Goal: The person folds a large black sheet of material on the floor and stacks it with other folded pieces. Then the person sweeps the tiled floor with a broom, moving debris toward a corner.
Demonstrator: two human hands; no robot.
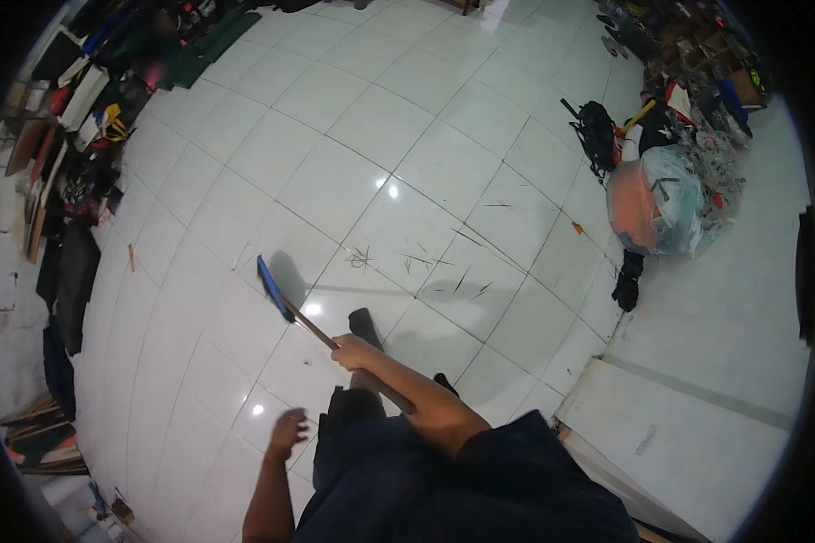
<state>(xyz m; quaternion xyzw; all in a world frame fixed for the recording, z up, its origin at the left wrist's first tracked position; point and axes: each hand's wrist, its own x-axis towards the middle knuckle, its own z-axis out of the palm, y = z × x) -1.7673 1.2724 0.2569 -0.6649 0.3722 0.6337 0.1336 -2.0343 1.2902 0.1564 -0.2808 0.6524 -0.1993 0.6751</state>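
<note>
My right hand (353,351) is wrapped around the brown handle of a broom (310,326). The handle runs back under my right forearm, and its blue head (272,286) is raised toward the left, apart from its shadow on the tiles. My left hand (290,432) hangs at my left side, fingers loosely bent and apart, with nothing in it. Ahead of my feet, thin dark slivers (417,259) lie scattered over the white tiled floor (353,190). A tangled clump of them (359,258) sits nearest the broom.
A clear plastic bag with orange contents (638,204) stands at the right, beside a black bag (594,131). Piled goods and boards (81,172) line the left wall. A white cabinet-like surface (670,434) is close on my right. Small orange scraps (579,228) lie on the floor.
</note>
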